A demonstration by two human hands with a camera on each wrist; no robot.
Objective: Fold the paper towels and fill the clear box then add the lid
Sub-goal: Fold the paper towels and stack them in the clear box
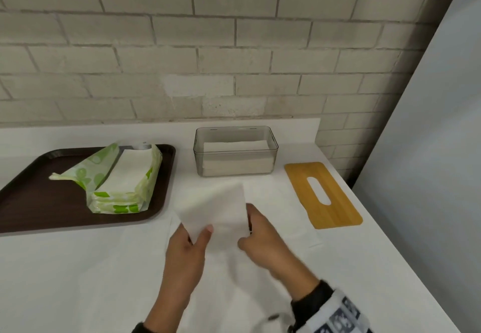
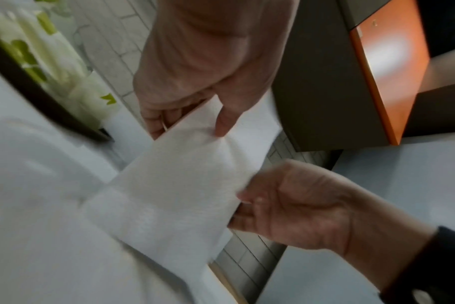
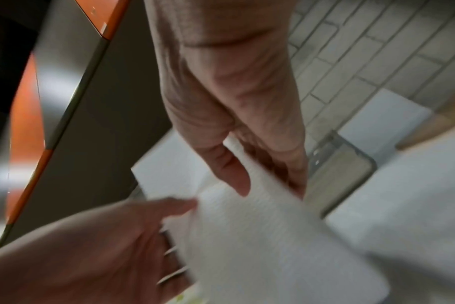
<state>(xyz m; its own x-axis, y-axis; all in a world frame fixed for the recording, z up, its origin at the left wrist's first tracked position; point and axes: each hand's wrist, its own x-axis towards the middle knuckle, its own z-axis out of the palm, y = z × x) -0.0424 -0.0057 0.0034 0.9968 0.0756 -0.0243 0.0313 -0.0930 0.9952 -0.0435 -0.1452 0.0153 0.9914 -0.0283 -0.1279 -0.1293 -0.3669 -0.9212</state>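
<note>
Both hands hold a folded white paper towel just above the counter, in front of the clear box. My left hand pinches its lower left corner, thumb on top. My right hand grips its right edge. The box holds a low stack of folded towels. To its right the wooden lid with a slot lies flat on the counter. In the left wrist view the left hand and right hand pinch the paper towel. The right wrist view shows the right hand on the paper towel.
A brown tray at the left carries an opened green-and-white pack of paper towels. Another white sheet lies flat on the white counter under the hands. A brick wall stands behind. The counter's edge runs diagonally at the right.
</note>
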